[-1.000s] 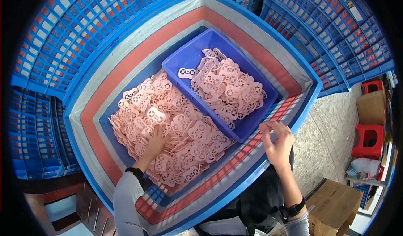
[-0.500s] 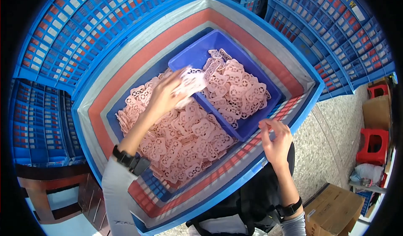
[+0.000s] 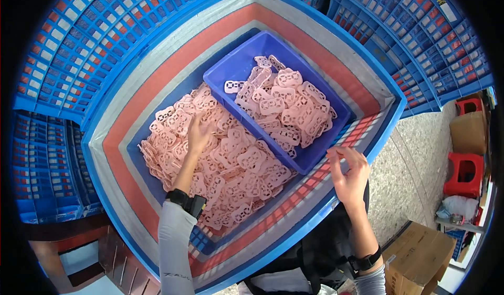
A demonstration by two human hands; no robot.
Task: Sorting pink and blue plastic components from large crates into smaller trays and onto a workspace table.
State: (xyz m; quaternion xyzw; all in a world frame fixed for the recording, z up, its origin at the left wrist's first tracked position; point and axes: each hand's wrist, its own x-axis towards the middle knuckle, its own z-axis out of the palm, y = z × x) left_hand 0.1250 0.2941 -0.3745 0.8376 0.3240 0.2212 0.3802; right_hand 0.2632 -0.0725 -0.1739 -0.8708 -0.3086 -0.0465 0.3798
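Observation:
A heap of flat pink plastic parts with holes (image 3: 231, 163) fills the left floor of a big blue crate (image 3: 88, 137) lined with red and grey striped sheet. A smaller blue bin (image 3: 231, 66) sits inside it at the right, holding more of the same pink parts (image 3: 286, 108). My left hand (image 3: 198, 135) rests fingers-down on the heap, touching the parts. My right hand (image 3: 349, 177) hovers over the crate's near rim, fingers loosely curled and apart, with nothing seen in it. I wear a dark band on each wrist.
Stacks of empty blue lattice crates stand at the back left (image 3: 79, 37) and back right (image 3: 420, 37). On the concrete floor (image 3: 404, 179) at the right are red stools (image 3: 464, 171), a cardboard box (image 3: 420, 258) and a brown box (image 3: 467, 132).
My left hand carried a pink part from the heap up to the small bin and has come back down onto the heap. My right hand stayed by the near rim.

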